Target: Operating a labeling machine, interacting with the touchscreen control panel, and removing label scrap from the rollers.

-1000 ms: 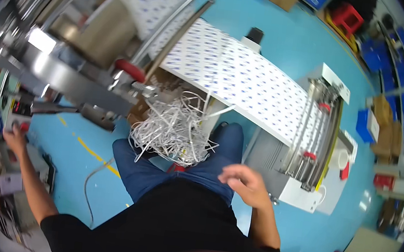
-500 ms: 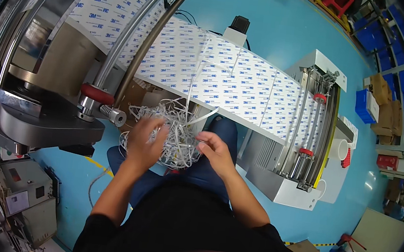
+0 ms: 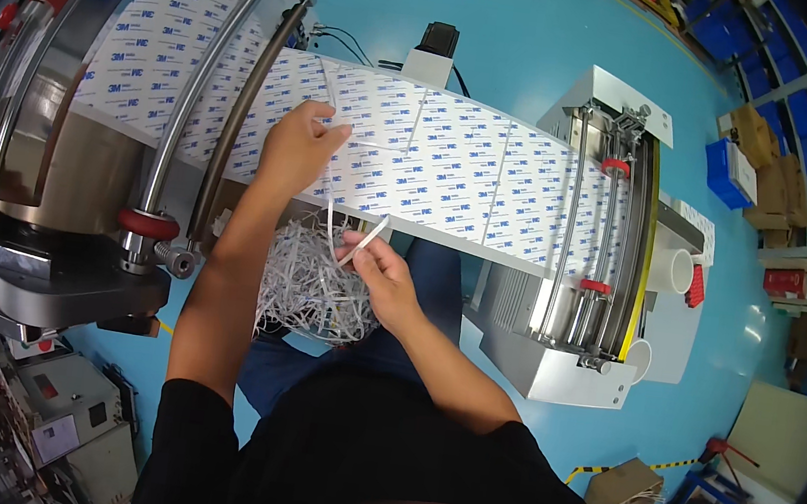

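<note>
A long sheet of white liner with blue print (image 3: pixel 453 178) lies across the machine bed in front of me. Over its left part hovers my left hand (image 3: pixel 297 150), thumb and curled fingers apart, beside a narrow white strip (image 3: pixel 329 82) that crosses the sheet. The strip passes by this hand and hangs over the near edge. Below that edge my right hand (image 3: pixel 384 285) pinches a narrow white strip end (image 3: pixel 371 234) between thumb and fingers. Between my legs sits a tangled heap of white waste strips (image 3: pixel 314 286), just left of my right hand.
At the left stands a machine frame with steel rollers (image 3: pixel 189 115) and red collars. A roller unit (image 3: pixel 593 225) crosses the bed's right end. Behind the bed is a black motor (image 3: pixel 439 39). Cardboard boxes (image 3: pixel 623 496) lie at lower right; blue bins stand along the right.
My left hand has moved from above the heap up over the sheet. My right hand has come left and down and taken hold of a strip end. The view has shifted slightly.
</note>
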A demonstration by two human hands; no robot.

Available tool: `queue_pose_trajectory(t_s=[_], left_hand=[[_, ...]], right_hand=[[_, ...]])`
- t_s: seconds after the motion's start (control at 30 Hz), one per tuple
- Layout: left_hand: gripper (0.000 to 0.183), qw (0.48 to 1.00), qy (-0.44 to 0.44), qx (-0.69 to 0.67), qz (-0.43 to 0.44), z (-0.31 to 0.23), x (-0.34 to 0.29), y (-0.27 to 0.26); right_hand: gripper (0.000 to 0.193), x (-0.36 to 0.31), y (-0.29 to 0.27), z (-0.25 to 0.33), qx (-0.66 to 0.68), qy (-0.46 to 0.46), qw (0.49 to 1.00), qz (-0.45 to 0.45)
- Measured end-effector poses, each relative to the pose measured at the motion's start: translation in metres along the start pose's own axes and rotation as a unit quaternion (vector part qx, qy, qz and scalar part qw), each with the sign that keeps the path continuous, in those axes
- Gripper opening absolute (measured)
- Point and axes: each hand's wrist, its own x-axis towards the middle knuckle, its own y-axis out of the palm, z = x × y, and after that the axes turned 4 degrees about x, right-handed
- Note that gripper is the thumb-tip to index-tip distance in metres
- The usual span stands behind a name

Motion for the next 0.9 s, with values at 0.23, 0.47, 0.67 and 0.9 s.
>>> queue_pose_trajectory(t_s=[0.23,0.47,0.67,0.9], left_hand=[[0.048,0.998,-0.025,0.051,-0.023,-0.015,-0.014,-0.006],[0.047,0.998,0.012,0.058,0.01,-0.018,-0.023,-0.018],[0.041,0.993,0.007,0.115,0.022,-0.026,-0.057,-0.019],[0.028,0.999,-0.031,0.012,0.031,0.001,-0.1,-0.016]], right_hand=[[0.028,0.002,-0.001,0.0,-0.066,-0.008,0.998,-0.013],[0.026,-0.006,0.015,-0.01,-0.119,-0.047,0.99,-0.051],[0.023,-0.033,0.007,-0.029,-0.274,-0.15,0.95,0.003],[0.026,-0.064,-0.007,-0.056,-0.119,0.03,0.989,0.087]])
